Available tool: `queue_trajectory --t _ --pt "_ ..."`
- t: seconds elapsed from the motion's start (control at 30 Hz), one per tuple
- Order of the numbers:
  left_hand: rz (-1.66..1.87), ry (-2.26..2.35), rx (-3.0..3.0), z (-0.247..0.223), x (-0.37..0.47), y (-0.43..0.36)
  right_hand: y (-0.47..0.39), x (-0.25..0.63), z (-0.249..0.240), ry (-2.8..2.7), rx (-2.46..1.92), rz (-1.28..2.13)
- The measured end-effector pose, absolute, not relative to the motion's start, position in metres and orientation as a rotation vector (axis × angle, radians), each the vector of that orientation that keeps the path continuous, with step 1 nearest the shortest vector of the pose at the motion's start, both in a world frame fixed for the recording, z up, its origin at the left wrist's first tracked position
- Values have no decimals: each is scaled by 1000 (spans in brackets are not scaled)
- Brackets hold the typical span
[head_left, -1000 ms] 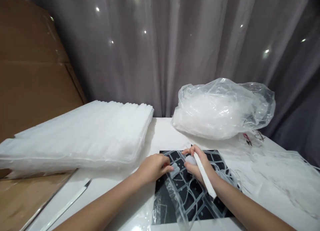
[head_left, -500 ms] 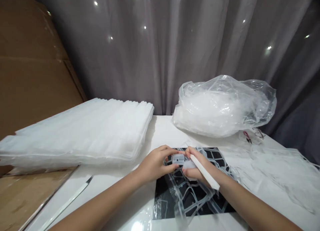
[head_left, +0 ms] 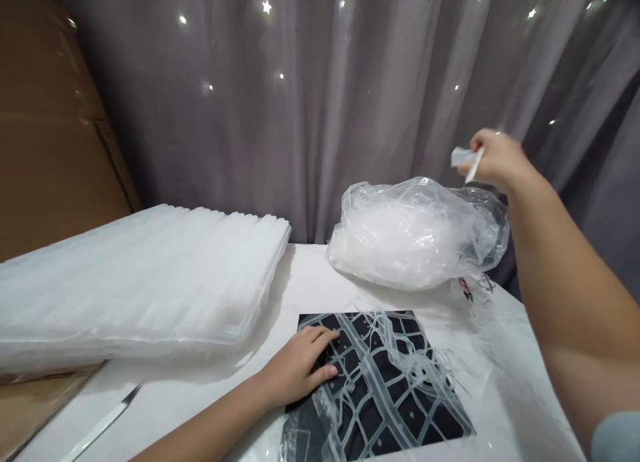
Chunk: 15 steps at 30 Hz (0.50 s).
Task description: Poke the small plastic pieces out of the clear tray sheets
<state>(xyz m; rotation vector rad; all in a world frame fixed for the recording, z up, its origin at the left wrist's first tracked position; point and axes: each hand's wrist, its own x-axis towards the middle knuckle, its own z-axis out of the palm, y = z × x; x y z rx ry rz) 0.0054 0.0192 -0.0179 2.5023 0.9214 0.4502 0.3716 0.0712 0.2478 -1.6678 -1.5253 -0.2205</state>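
My right hand (head_left: 495, 159) is raised above the far end of the plastic bag. Its fingers are closed on a small translucent plastic piece (head_left: 461, 157) and a slim white-handled tool (head_left: 475, 167); blur hides the tool's tip. Lower down, my left hand (head_left: 303, 365) lies on a black mat (head_left: 360, 432) with its fingers apart and nothing held. Translucent plastic frames and strips (head_left: 380, 389), cut-off runner pieces by their look, are spread over the mat to the right of that hand.
A thick stack of translucent white sheets (head_left: 150, 282) fills the left side, over cardboard (head_left: 40, 409). A clear bag of white pieces (head_left: 410, 235) stands at the back. Red-handled cutters (head_left: 465, 289) lie beside it. A knife (head_left: 103, 425) rests at front left.
My hands have parted. The right one has swung up and right, carrying the plastic piece and the white tool, while the left has settled on the mat. The view has shifted slightly.
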Motion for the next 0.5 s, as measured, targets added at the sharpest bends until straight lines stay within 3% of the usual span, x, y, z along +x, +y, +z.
queue_trajectory --t 0.23,0.5 --pt "471 889 2648 -30 -2 27 150 363 241 -1834 -1745 305" --pt "248 1514 2552 -36 -11 41 166 358 236 -1772 -1463 113"
